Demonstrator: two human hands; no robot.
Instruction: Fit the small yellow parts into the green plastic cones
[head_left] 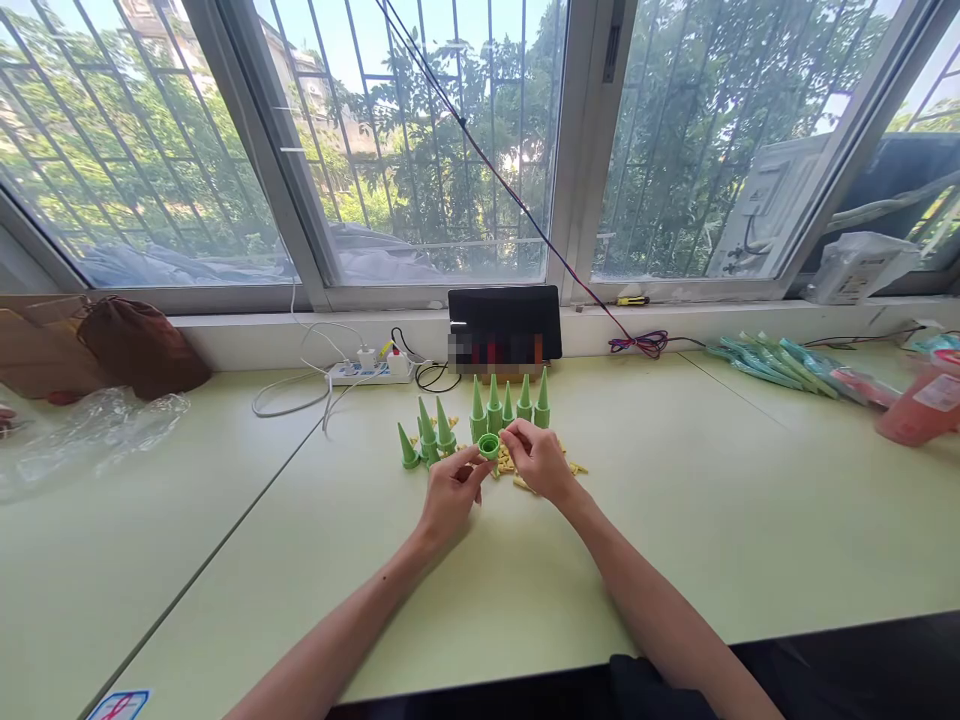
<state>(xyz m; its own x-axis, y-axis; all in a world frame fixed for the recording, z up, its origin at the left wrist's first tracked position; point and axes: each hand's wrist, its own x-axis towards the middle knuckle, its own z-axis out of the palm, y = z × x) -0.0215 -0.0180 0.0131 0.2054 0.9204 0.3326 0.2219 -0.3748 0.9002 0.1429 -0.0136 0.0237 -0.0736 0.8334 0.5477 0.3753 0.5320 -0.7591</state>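
Note:
My left hand (448, 490) grips a hollow green plastic piece (489, 446) between thumb and fingers, its round open end turned up toward me. Right beside that opening, my right hand (538, 460) is closed in a pinch; whatever its fingertips hold is too small to make out. Small yellow pieces (507, 464) lie scattered on the table under and around my hands. Behind them stands a row of pointed green cones (493, 405) on ringed bases. Another group of green cones (427, 432) is to the left of it, with a single short cone (407, 448) at its edge.
A dark tablet (504, 325) leans at the back under the window. To its left are a white power strip (371, 373) with cables and a brown bag (142, 345) near clear plastic wrap (112, 425). Green plastic packets (772, 365) and a red container (926, 405) are far right.

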